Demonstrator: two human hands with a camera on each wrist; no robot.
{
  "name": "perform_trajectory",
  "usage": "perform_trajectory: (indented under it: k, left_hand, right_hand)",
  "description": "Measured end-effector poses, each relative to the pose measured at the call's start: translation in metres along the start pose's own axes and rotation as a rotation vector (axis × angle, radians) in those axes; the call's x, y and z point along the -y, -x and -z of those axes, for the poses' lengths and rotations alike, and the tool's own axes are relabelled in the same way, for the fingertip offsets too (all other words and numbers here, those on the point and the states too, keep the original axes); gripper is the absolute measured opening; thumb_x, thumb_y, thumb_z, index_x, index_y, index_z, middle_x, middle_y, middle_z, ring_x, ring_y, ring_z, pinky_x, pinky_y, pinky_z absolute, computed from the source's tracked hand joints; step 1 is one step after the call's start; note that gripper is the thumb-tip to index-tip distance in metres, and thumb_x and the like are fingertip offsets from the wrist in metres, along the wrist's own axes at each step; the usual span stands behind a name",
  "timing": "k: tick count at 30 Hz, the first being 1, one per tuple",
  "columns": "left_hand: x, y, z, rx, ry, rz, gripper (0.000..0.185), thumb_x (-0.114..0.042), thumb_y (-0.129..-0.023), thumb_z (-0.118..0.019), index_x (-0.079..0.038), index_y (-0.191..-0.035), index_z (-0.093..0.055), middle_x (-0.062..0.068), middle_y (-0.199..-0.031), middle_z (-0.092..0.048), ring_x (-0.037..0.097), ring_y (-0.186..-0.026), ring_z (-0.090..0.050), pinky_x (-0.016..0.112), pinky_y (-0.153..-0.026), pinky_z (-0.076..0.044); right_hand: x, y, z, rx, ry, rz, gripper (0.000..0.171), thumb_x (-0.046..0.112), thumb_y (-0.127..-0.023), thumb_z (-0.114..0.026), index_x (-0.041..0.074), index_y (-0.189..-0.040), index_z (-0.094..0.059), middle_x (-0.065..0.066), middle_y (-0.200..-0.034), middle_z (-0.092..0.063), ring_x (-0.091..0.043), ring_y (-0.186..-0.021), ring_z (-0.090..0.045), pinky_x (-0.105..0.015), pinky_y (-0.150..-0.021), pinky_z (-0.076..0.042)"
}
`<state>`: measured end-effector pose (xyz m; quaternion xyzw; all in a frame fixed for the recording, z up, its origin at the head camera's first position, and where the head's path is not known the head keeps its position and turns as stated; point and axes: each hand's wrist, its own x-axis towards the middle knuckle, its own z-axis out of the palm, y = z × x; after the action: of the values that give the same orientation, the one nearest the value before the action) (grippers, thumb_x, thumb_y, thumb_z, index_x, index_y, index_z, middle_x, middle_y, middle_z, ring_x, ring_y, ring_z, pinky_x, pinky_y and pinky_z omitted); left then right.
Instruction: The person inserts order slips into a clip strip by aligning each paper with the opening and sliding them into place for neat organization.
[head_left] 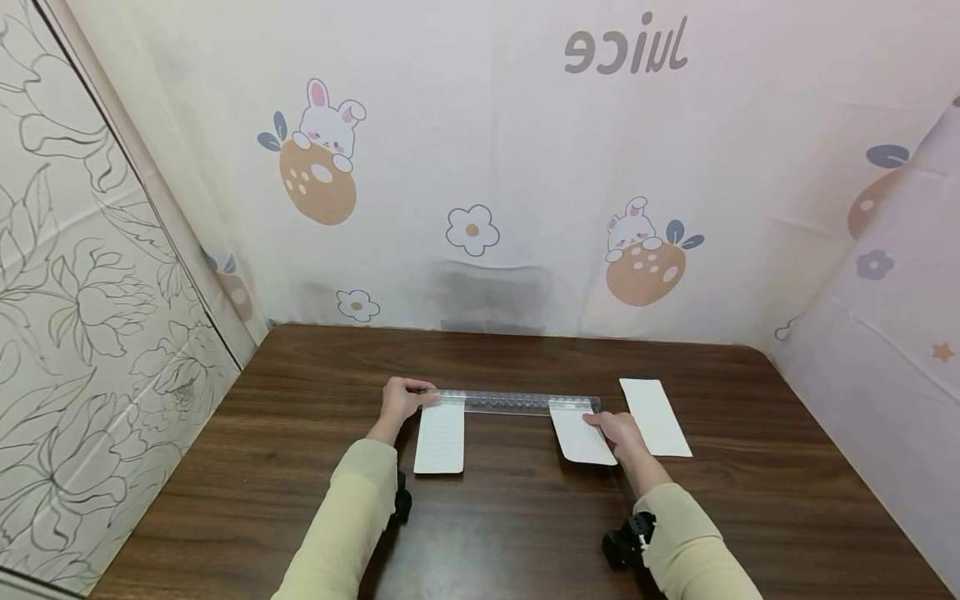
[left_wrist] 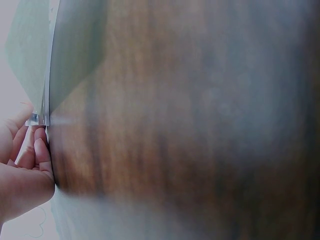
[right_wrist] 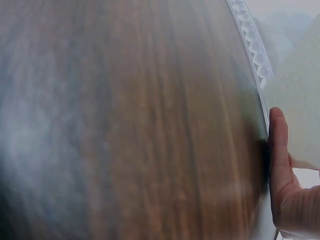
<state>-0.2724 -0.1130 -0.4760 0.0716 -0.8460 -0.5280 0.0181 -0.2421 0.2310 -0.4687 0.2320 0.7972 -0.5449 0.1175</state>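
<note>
A long clear plastic strip [head_left: 506, 403] with a row of rounded shapes along it runs crosswise over the table. My left hand [head_left: 401, 406] pinches its left end between thumb and fingers; the left wrist view shows that strip end [left_wrist: 36, 120] at the fingertips. Below the strip's left end is a white card [head_left: 440, 443], its top overlapped by the strip. With my right hand [head_left: 626, 439] I grip a second white card [head_left: 579, 438] at its right edge. That card tilts, its upper edge at the strip's right end. In the right wrist view, one finger [right_wrist: 278, 135] lies straight alongside the card.
A third white card [head_left: 655, 418] lies flat on the brown wooden table [head_left: 510, 525], right of my right hand. Behind the table hangs a printed curtain [head_left: 480, 150]. A floral panel [head_left: 90, 283] stands on the left. Each wrist carries a small black camera [head_left: 628, 540].
</note>
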Motion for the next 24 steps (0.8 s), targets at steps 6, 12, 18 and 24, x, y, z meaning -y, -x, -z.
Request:
perform_trajectory:
  k: [6, 12, 18, 24]
  left_hand:
    - [0.004, -0.004, -0.002, -0.002, 0.001, 0.019, 0.017, -0.016, -0.067, -0.078, -0.005, -0.079, -0.073, 0.009, -0.088, -0.067, 0.023, -0.082, -0.057, 0.032, -0.066, -0.047]
    - [0.018, -0.015, -0.006, 0.003, 0.028, 0.001, 0.017, -0.023, -0.064, -0.080, -0.010, -0.074, -0.073, 0.006, -0.084, -0.067, 0.021, -0.077, -0.057, 0.033, -0.063, -0.046]
    - [0.002, -0.002, -0.001, -0.001, -0.001, 0.043, 0.017, -0.015, -0.068, -0.077, -0.004, -0.080, -0.073, 0.009, -0.091, -0.066, 0.021, -0.081, -0.055, 0.031, -0.066, -0.046]
    - [0.002, -0.003, -0.001, -0.006, -0.002, 0.031, 0.015, -0.014, -0.069, -0.077, -0.005, -0.079, -0.073, 0.009, -0.092, -0.065, 0.021, -0.081, -0.054, 0.031, -0.064, -0.045]
  right_hand:
    - [0.000, -0.002, -0.004, -0.003, -0.017, -0.007, 0.059, 0.015, -0.081, -0.059, -0.022, -0.119, -0.035, -0.019, -0.097, -0.046, -0.012, -0.062, -0.050, -0.024, -0.056, -0.044]
    - [0.000, -0.002, -0.005, 0.003, -0.015, 0.004, 0.060, 0.016, -0.080, -0.060, -0.022, -0.119, -0.035, -0.018, -0.092, -0.047, -0.012, -0.059, -0.050, -0.025, -0.055, -0.045]
    - [0.001, 0.000, -0.005, 0.002, 0.031, 0.025, 0.057, 0.019, -0.081, -0.059, -0.021, -0.116, -0.039, -0.019, -0.092, -0.047, -0.014, -0.061, -0.050, -0.025, -0.056, -0.044]
    - [0.003, 0.002, -0.008, 0.001, 0.021, 0.014, 0.056, 0.017, -0.082, -0.058, -0.021, -0.117, -0.038, -0.018, -0.091, -0.047, -0.014, -0.061, -0.050, -0.025, -0.056, -0.044]
